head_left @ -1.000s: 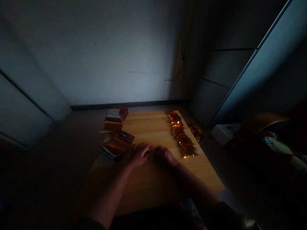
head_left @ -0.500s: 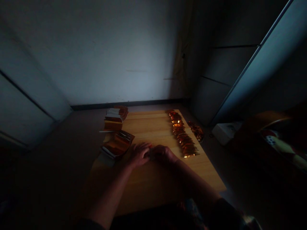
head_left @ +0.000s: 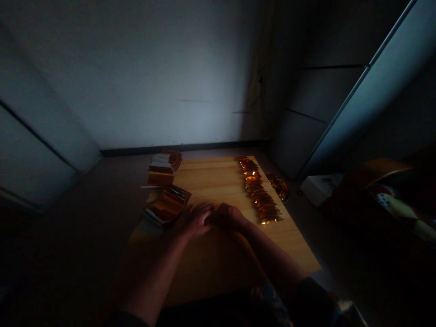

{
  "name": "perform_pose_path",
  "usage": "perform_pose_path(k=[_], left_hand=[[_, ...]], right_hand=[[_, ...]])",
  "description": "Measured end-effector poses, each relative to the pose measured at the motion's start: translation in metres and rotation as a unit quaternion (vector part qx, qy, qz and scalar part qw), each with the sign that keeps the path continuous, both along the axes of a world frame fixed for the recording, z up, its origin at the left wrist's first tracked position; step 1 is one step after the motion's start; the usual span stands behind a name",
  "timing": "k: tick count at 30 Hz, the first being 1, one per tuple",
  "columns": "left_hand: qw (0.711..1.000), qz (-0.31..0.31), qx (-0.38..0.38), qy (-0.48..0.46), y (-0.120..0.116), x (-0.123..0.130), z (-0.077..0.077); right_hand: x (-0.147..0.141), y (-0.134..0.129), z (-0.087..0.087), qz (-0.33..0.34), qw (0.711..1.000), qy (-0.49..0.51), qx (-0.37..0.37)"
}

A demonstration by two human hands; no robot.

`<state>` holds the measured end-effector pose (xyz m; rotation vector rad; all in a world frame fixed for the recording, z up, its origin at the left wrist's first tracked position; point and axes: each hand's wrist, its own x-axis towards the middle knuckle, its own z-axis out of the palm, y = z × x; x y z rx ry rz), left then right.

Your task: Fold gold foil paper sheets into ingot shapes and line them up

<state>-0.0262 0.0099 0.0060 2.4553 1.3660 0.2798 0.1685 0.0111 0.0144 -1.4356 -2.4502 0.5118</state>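
Left hand [head_left: 198, 220], right hand [head_left: 229, 215] close together over table [head_left: 211, 177] | fingers curled, any held item too dark to tell | sheets [head_left: 168, 203] at left | foil row [head_left: 265, 207] at right

No readable text, labels, numbers, signs

On my feed I can't tell what, if anything, the left hand [head_left: 198, 220] and right hand [head_left: 232, 216] hide between them at six o'clock; the bottom edge crops the left sleeve [head_left: 128, 319] at seven and right sleeve [head_left: 316, 299] at five.
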Motion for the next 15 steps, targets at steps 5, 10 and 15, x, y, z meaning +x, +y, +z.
perform_pose_path(k=[5, 10, 15], left_hand=[[1.0, -0.006, 0.006, 0.005, 0.001, -0.001, 0.0], [1.0, 0.0, 0.008, -0.001, 0.0, -0.001, -0.002], [1.0, -0.006, 0.02, -0.017, 0.0, -0.001, -0.005]], right_hand=[[-0.004, -0.002, 0.01, -0.036, 0.999, -0.031, -0.021], [-0.006, -0.003, 0.018, -0.05, 0.997, -0.051, -0.043], [-0.007, -0.005, 0.022, -0.069, 0.995, -0.044, -0.054]])
